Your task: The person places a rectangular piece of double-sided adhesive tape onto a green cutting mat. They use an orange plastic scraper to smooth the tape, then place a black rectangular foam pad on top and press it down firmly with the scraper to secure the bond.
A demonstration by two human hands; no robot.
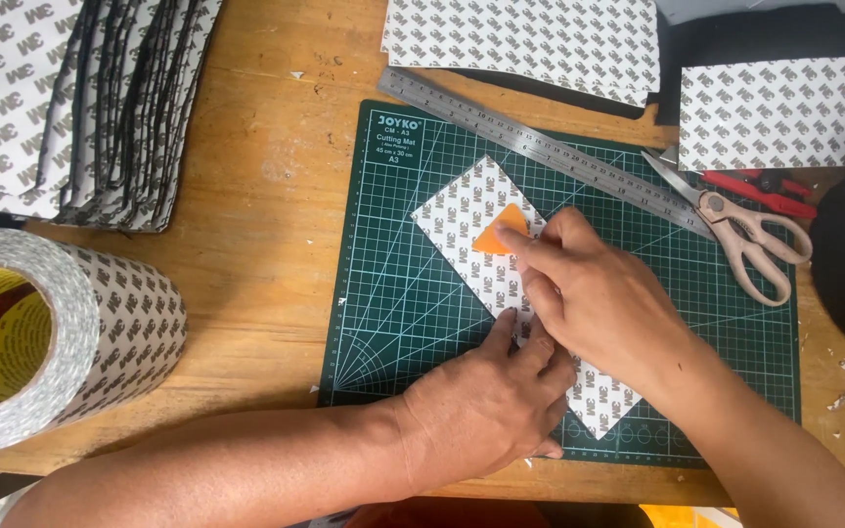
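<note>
A long white strip with a printed backing [459, 217] lies diagonally on the green cutting mat [393, 293]. My right hand [594, 293] presses a small orange scraper [497, 237] flat onto the strip near its upper end. Below it, my left hand [491, 406] rests on the strip's middle, fingers pinning it to the mat. The lower end of the strip [603, 406] shows past my right wrist.
A steel ruler [501, 129] lies along the mat's top edge, with scissors [745, 225] and a red tool [765, 186] at right. A big tape roll [51, 332] sits at left. Stacked sheets [80, 98] lie upper left, more sheets [530, 44] at top.
</note>
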